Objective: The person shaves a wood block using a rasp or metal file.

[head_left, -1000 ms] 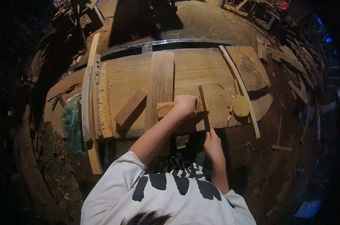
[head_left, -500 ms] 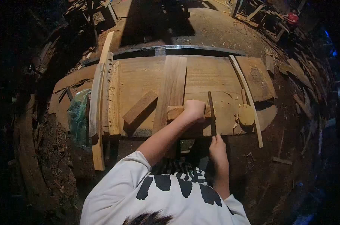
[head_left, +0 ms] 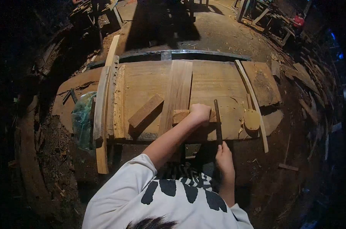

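On bench [head_left: 218, 76], your left hand [head_left: 199, 113] clamps block [head_left: 179, 116] to steady it; right hand [head_left: 223, 154] closed around file [head_left: 217, 118].

Open over the far-right stretch of the bench top [head_left: 218, 78], between the long plank [head_left: 178, 86] laid near-to-far and the curved strip [head_left: 251, 95]: bare wood with a few shavings. Narrower between the long plank and the stacked slats [head_left: 106, 99] at the left, with a loose block [head_left: 145, 110] lying aslant in the near half. Barred in the near middle by the left hand [head_left: 199, 113] clamped on a small block [head_left: 180, 115] and, just right of it, by the thin dark tool [head_left: 218, 122] gripped in the right hand [head_left: 223, 152] off the near edge. Tight between that tool and the round disc [head_left: 252, 119]. Hemmed along the far edge by a metal bar [head_left: 180, 53], and left of the slats by a green bag [head_left: 81, 118].
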The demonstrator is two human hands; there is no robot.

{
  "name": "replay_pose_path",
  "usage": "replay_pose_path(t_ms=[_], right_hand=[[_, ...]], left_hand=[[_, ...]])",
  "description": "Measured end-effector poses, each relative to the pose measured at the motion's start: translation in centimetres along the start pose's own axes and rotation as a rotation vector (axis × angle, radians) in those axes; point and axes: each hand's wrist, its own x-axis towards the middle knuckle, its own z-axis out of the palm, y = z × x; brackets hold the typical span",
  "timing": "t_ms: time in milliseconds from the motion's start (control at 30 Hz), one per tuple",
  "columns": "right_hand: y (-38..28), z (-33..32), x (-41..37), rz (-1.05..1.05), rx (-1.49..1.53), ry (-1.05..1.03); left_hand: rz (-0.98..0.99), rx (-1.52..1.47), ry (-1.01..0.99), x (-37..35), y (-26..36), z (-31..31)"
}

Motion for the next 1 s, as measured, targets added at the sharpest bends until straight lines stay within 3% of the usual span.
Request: replay_pose_path(t_ms=[267, 500, 700, 800, 1000], right_hand=[[1.1, 1.9, 6.2, -0.245, 0.051, 0.118], [1.2, 0.4, -0.9, -0.051, 0.015, 0.059], [0.3, 2.1, 5.2, -0.254, -0.011, 0.176], [0.3, 2.0, 6.3, -0.198, -0.061, 0.138], [1.4, 0.8, -1.3, -0.037, -0.06, 0.124]], left_hand=[[-0.034, -0.005, 0.037, -0.2, 0.2, -0.3], [-0.042, -0.006, 0.036, -0.1, 0.0, -0.3], [0.0, -0.006, 0.055, 0.2, -0.2, 0.2], [-0.008, -0.035, 0.081, -0.6, 0.0, -0.2], [-0.032, -0.034, 0.115, 0.2, -0.2, 0.3]])
